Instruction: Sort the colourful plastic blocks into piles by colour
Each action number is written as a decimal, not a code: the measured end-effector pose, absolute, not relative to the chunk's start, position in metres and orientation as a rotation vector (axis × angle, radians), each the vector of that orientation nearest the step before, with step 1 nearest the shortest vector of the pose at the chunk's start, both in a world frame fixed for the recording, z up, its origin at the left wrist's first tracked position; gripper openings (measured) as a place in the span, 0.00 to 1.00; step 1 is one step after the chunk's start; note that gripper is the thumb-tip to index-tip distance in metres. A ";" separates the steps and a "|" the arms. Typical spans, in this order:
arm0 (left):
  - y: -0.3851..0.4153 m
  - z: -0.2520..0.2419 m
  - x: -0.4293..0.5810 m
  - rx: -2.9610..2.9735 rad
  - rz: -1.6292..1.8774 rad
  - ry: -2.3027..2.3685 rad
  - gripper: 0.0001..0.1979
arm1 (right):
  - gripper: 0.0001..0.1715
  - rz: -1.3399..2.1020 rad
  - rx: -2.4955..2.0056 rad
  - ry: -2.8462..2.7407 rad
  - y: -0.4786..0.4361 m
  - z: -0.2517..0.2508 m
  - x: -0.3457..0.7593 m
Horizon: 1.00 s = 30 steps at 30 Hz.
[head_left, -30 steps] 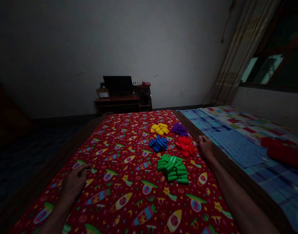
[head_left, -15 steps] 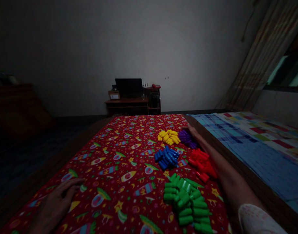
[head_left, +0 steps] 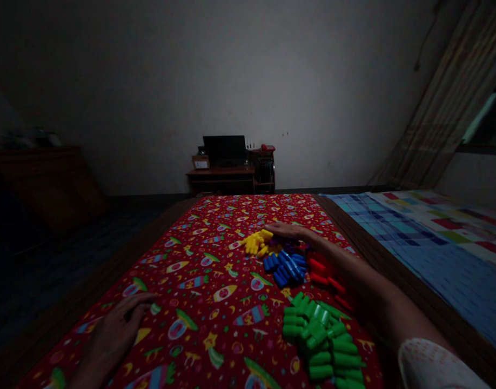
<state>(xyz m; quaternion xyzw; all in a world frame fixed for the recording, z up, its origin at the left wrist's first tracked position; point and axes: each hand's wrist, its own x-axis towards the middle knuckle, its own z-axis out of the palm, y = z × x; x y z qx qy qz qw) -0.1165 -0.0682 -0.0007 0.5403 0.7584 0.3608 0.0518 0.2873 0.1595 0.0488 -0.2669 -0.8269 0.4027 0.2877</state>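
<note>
My right hand (head_left: pixel 286 231) reaches over the far piles, fingers stretched out, at the back edge of the yellow pieces (head_left: pixel 256 243). Under and in front of it lie purple pieces (head_left: pixel 290 246), partly hidden by the hand. Just nearer is a pile of blue pieces (head_left: pixel 286 267). Red pieces (head_left: pixel 319 270) lie to its right, partly behind my forearm. The largest pile, of green pieces (head_left: pixel 323 340), is closest to me. My left hand (head_left: pixel 116 329) rests on the red patterned cloth (head_left: pixel 215 324) at the left, fingers apart and holding nothing.
A blue checked and patchwork cover (head_left: pixel 418 243) spreads beyond the cloth's right side. A desk (head_left: pixel 221 172) with a black monitor (head_left: pixel 224 150) stands against the far wall. A wooden cabinet (head_left: pixel 49 183) is at the left, and a curtain (head_left: pixel 430 119) hangs at the right.
My right hand has moved left from beside the purple pieces to the yellow pile. The purple and yellow pieces have shifted left and now lie close together. The view has turned slightly left.
</note>
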 end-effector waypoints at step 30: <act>0.054 0.005 0.018 2.117 0.648 1.170 0.30 | 0.41 1.381 -0.608 -2.284 0.071 0.058 0.273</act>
